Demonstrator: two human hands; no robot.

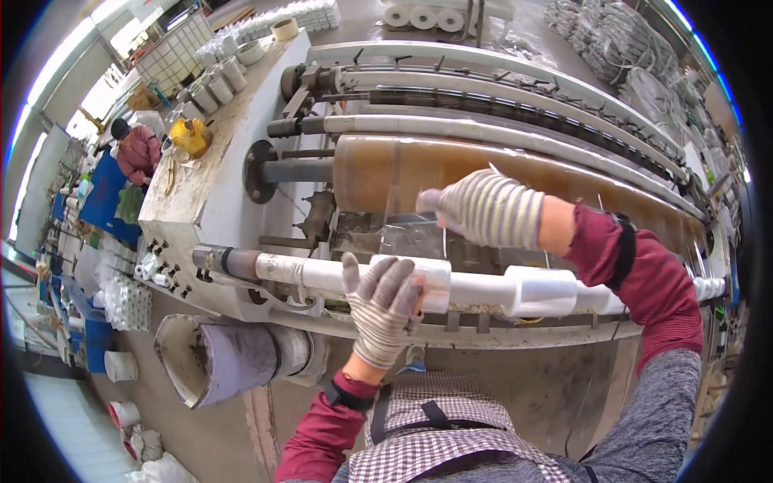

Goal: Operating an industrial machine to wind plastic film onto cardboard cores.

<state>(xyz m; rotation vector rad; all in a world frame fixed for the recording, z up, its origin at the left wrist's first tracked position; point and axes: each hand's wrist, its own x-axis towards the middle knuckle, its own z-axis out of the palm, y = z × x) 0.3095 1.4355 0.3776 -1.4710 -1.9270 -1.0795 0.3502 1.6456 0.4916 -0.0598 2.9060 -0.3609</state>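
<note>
My left hand (380,315), in a striped grey-and-white glove, lies with its fingers apart against the left end of a small roll of clear film (436,283). This roll sits on a long white bar (322,274) at the machine's front. Above and to the right, my right hand (493,211), also gloved, is closed over the machine. What it holds, if anything, I cannot make out; a thin dark edge shows by its fingertips. Below it a clear film strip (411,240) hangs between the small roll and a wide amber-brown roller (366,173).
Another film roll (541,291) sits farther right on the bar. A tall open container (229,360) stands at the lower left. Beyond the machine's end a person (138,151) works near a yellow container (190,137). Large wrapped bundles (612,40) lie at the far right.
</note>
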